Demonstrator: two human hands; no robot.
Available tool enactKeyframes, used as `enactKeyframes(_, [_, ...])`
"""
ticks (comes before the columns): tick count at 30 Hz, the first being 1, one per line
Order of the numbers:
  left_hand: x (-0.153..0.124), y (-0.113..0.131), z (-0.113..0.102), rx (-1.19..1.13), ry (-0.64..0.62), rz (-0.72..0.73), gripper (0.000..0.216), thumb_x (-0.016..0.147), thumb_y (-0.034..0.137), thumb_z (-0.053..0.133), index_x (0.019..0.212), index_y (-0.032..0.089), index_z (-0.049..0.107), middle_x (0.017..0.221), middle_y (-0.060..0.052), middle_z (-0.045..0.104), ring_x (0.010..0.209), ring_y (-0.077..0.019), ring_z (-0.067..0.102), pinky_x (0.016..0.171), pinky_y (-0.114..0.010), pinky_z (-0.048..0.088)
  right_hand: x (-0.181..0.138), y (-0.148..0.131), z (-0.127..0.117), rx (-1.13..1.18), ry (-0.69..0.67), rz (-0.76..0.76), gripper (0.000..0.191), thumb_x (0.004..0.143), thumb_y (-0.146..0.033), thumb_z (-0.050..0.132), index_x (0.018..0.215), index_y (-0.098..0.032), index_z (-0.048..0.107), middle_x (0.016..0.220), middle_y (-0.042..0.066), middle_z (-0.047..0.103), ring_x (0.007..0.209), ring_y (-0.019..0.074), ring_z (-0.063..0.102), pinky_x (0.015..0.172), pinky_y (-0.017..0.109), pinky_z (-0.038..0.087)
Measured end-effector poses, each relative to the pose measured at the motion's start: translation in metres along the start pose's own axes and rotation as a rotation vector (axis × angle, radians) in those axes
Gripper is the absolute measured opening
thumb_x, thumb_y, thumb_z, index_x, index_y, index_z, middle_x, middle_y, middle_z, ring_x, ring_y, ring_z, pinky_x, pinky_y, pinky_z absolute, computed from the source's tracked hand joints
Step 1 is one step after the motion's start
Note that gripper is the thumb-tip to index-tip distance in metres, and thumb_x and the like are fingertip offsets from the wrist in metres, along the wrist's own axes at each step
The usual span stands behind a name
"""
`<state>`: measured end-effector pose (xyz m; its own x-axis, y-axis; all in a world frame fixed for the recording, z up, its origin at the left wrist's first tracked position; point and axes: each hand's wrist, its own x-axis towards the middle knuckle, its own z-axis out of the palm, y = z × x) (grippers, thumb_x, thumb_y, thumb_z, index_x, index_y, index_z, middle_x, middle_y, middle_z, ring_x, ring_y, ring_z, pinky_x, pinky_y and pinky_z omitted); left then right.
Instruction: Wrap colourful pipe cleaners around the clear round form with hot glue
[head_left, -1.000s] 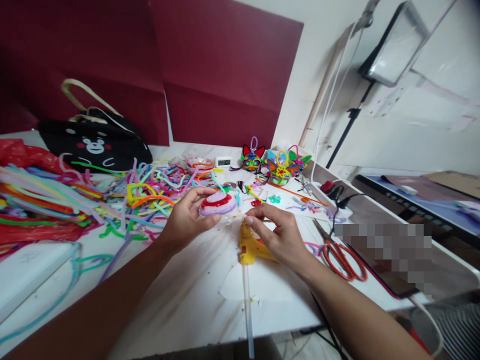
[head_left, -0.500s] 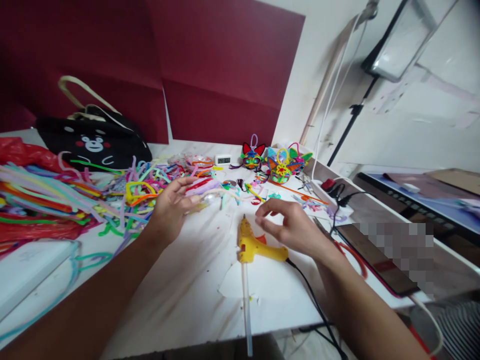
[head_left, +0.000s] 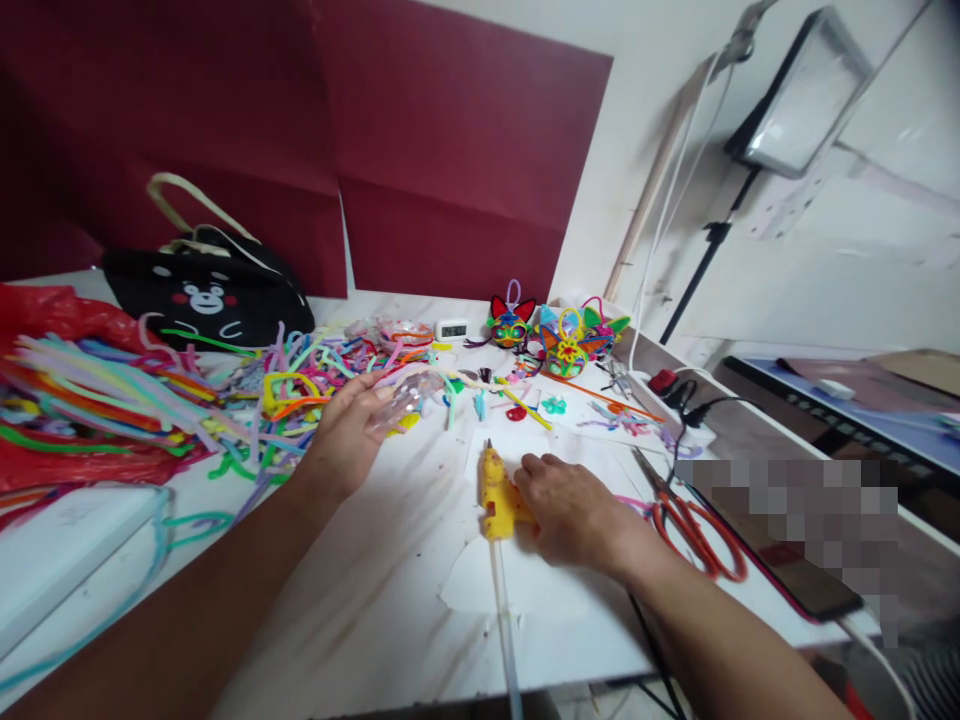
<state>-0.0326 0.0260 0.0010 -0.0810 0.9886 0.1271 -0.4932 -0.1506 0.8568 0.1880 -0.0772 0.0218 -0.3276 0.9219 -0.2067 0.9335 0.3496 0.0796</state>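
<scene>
My left hand (head_left: pixel 346 435) is closed on a clear plastic piece (head_left: pixel 405 398), held above the table left of centre. Its exact kind is hard to tell. A pale strand runs beside it toward the right. On the table's middle lies a yellow hot glue gun (head_left: pixel 493 490), nozzle pointing away, with a clear glue stick (head_left: pixel 506 630) sticking out of its rear. Fingers of my right hand (head_left: pixel 570 508) are wrapped round its handle, which they mostly cover. Under the gun is a white sheet (head_left: pixel 469 580).
Many coloured pipe cleaners (head_left: pixel 97 385) are heaped at the left, before a black bag (head_left: pixel 214 300). Finished pipe-cleaner ornaments (head_left: pixel 566 355) stand at the back, near a small digital clock (head_left: pixel 451 329). Red-handled scissors (head_left: pixel 697 535) and a phone (head_left: pixel 795 575) lie to the right.
My right hand has come down from above the glue gun and closed round its handle. The clear plastic piece in my left hand has turned. The view has shifted slightly.
</scene>
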Motion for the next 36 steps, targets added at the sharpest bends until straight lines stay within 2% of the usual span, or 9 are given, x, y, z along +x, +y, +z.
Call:
enactKeyframes(4, [0.005, -0.006, -0.005, 0.087, 0.009, 0.046, 0.029, 0.060, 0.024, 0.076, 0.086, 0.021, 0.062, 0.082, 0.000, 0.072, 0.079, -0.0200, 0.071, 0.070, -0.031, 0.058, 0.001, -0.005, 0.003, -0.006, 0.091, 0.015, 0.044, 0.073, -0.017, 0.059, 0.116, -0.009, 0.062, 0.109, 0.018, 0.064, 0.086, 0.0320, 0.070, 0.066, 0.040, 0.056])
enactKeyframes(8, [0.009, -0.008, -0.010, 0.284, -0.013, 0.199, 0.036, 0.064, 0.029, 0.074, 0.096, 0.020, 0.060, 0.082, -0.002, 0.071, 0.077, -0.0212, 0.071, 0.066, -0.032, 0.057, -0.004, -0.004, -0.001, 0.048, 0.186, -0.088, 0.036, 0.073, -0.020, 0.058, 0.107, -0.011, 0.062, 0.105, 0.015, 0.064, 0.077, 0.0291, 0.069, 0.059, 0.037, 0.050])
enactKeyframes(13, [0.000, -0.003, -0.005, 0.391, -0.041, 0.349, 0.050, 0.054, 0.020, 0.081, 0.100, 0.019, 0.060, 0.105, -0.007, 0.070, 0.103, -0.0252, 0.069, 0.082, -0.033, 0.058, -0.014, 0.005, -0.009, 0.450, 0.323, -0.300, 0.021, 0.073, -0.018, 0.059, 0.094, -0.018, 0.058, 0.092, 0.005, 0.062, 0.073, 0.0180, 0.061, 0.063, 0.029, 0.044])
enactKeyframes(18, [-0.010, 0.001, 0.000, 0.453, -0.158, 0.429, 0.053, 0.057, 0.024, 0.081, 0.104, 0.018, 0.056, 0.112, -0.011, 0.070, 0.110, -0.0284, 0.068, 0.097, -0.042, 0.054, -0.017, 0.012, -0.012, 0.738, 0.515, -0.405, 0.016, 0.072, -0.014, 0.056, 0.085, -0.021, 0.052, 0.084, 0.001, 0.057, 0.071, 0.0153, 0.054, 0.063, 0.028, 0.040])
enactKeyframes(25, [-0.018, 0.004, 0.002, 0.544, -0.202, 0.494, 0.060, 0.059, 0.022, 0.082, 0.112, 0.014, 0.055, 0.112, -0.015, 0.069, 0.105, -0.0282, 0.070, 0.094, -0.041, 0.056, -0.016, 0.013, -0.012, 0.856, 0.633, -0.355, 0.001, 0.079, -0.023, 0.052, 0.079, -0.023, 0.051, 0.077, 0.002, 0.056, 0.066, 0.0186, 0.052, 0.060, 0.033, 0.037])
enactKeyframes(32, [-0.021, 0.006, 0.003, 0.574, -0.218, 0.558, 0.058, 0.060, 0.023, 0.081, 0.111, 0.015, 0.055, 0.115, -0.015, 0.068, 0.105, -0.0290, 0.069, 0.096, -0.044, 0.056, -0.012, 0.016, -0.008, 0.901, 0.671, -0.281, 0.003, 0.079, -0.023, 0.053, 0.080, -0.022, 0.056, 0.076, 0.003, 0.060, 0.063, 0.0180, 0.053, 0.058, 0.032, 0.038])
enactKeyframes(36, [-0.022, 0.008, 0.003, 0.576, -0.216, 0.543, 0.060, 0.059, 0.024, 0.082, 0.112, 0.016, 0.055, 0.116, -0.015, 0.067, 0.107, -0.0299, 0.069, 0.095, -0.044, 0.057, -0.013, 0.018, -0.007, 0.902, 0.631, -0.249, 0.004, 0.079, -0.022, 0.055, 0.082, -0.021, 0.058, 0.083, 0.004, 0.065, 0.071, 0.0204, 0.059, 0.062, 0.032, 0.043])
